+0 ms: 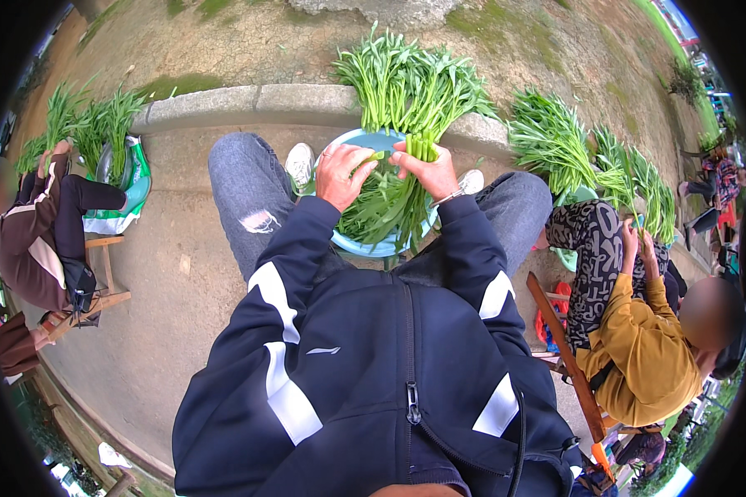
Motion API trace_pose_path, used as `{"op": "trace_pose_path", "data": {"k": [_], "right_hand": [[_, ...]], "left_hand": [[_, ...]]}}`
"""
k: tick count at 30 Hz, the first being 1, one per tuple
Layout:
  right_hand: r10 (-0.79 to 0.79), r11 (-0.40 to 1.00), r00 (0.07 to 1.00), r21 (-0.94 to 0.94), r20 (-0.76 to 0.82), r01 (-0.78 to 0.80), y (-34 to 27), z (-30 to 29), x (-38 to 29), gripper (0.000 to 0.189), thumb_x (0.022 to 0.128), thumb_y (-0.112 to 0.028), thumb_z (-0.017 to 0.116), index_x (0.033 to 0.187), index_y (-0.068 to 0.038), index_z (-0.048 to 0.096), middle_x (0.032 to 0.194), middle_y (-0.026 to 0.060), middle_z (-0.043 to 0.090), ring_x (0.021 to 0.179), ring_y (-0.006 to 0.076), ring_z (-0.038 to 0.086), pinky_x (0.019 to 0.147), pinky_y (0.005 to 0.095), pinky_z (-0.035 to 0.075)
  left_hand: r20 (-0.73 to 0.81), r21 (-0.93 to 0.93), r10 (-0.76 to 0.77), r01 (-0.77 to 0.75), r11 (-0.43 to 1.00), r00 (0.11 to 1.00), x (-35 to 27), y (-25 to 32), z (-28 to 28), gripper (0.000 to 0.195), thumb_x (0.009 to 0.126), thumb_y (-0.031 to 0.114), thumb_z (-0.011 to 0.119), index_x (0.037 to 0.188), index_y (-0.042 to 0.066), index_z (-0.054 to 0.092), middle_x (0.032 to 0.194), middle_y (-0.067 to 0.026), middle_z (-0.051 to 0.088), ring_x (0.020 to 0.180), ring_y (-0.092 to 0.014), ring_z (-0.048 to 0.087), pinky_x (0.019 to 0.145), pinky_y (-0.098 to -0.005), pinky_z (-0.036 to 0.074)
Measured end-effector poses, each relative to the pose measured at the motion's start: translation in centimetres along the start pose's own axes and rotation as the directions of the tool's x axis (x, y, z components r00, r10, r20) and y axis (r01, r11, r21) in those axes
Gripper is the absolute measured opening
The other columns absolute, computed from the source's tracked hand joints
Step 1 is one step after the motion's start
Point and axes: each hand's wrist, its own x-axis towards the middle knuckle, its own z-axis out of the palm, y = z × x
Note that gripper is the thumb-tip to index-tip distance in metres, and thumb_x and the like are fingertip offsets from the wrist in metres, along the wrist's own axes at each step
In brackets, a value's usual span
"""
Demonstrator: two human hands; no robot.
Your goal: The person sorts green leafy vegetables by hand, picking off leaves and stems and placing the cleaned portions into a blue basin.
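My right hand [428,169] is closed round a bunch of green leafy stalks [420,146], cut ends up, leaves hanging over a light blue plastic basin [342,138]. To its left, my left hand [346,175] pinches a short green stem piece [375,156] between thumb and fingers, near the bunch. Loose green leaves [368,217] lie in the basin, between my knees. Beyond the basin's far rim, a large pile of leafy stalks [410,87] rests on the kerb and ground, stems towards me.
A stone kerb [304,104] crosses in front. At the right, a person in a mustard top [643,354] handles stalks beside more bundles [550,140] and a green basin [566,256]. At the left, a seated person [34,242] is by other greens [102,133] and a bag.
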Motion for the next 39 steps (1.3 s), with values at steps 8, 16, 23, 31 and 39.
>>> {"op": "trace_pose_path", "data": {"k": [8, 16, 23, 31, 39], "right_hand": [[0.07, 0.994, 0.992, -0.091, 0.106, -0.061, 0.0, 0.1, -0.4, 0.018, 0.077, -0.002, 0.066, 0.093, 0.004, 0.062, 0.077, 0.0054, 0.064, 0.058, 0.0092, 0.057, 0.055, 0.0225, 0.047], [0.065, 0.981, 0.993, -0.189, 0.095, -0.046, 0.9, -0.2, -0.5, 0.011, 0.074, -0.005, 0.068, 0.084, -0.001, 0.064, 0.07, 0.0001, 0.061, 0.056, 0.0066, 0.055, 0.05, 0.0224, 0.045], [-0.011, 0.963, 0.998, -0.267, 0.061, 0.027, 0.9, 0.2, -0.6, 0.008, 0.074, -0.006, 0.064, 0.08, -0.002, 0.062, 0.067, -0.0001, 0.06, 0.055, 0.0063, 0.053, 0.05, 0.0228, 0.045], [0.02, 0.995, 0.999, -0.094, 0.034, -0.017, 1.0, 0.7, -0.4, 0.005, 0.075, 0.0, 0.061, 0.08, -0.001, 0.061, 0.069, 0.0026, 0.061, 0.054, 0.0083, 0.055, 0.051, 0.0227, 0.045], [0.039, 0.999, 0.996, -0.026, 0.078, -0.037, 0.7, 0.4, -0.4, 0.008, 0.075, 0.001, 0.061, 0.082, 0.003, 0.061, 0.072, 0.008, 0.063, 0.057, 0.0119, 0.058, 0.053, 0.024, 0.047]], "left_hand": [[0.072, 0.168, 0.14, -0.151, 0.974, 0.987, 0.1, 0.6, -0.2, 0.024, 0.07, 0.011, 0.069, 0.094, 0.013, 0.064, 0.086, -0.0028, 0.057, 0.083, -0.023, 0.052, 0.073, -0.0357, 0.042], [0.174, 0.196, 0.234, -0.266, 0.944, 0.957, 0.0, 0.4, -0.4, 0.024, 0.07, 0.011, 0.066, 0.094, 0.014, 0.064, 0.086, -0.0012, 0.056, 0.084, -0.021, 0.053, 0.074, -0.0358, 0.041], [0.172, 0.206, 0.231, -0.265, 0.942, 0.957, -0.1, 0.3, -0.2, 0.022, 0.07, 0.012, 0.065, 0.092, 0.014, 0.065, 0.086, -0.0013, 0.055, 0.083, -0.021, 0.053, 0.075, -0.036, 0.041], [0.145, 0.181, 0.173, -0.199, 0.963, 0.974, -0.1, 0.5, -0.3, 0.021, 0.071, 0.014, 0.068, 0.092, 0.014, 0.065, 0.086, -0.0018, 0.056, 0.081, -0.022, 0.052, 0.073, -0.0366, 0.041], [0.088, 0.078, 0.136, -0.143, 0.987, 0.987, -0.1, 0.4, -0.3, 0.023, 0.071, 0.011, 0.069, 0.093, 0.013, 0.064, 0.086, -0.0034, 0.057, 0.079, -0.024, 0.053, 0.07, -0.0358, 0.043]]}}
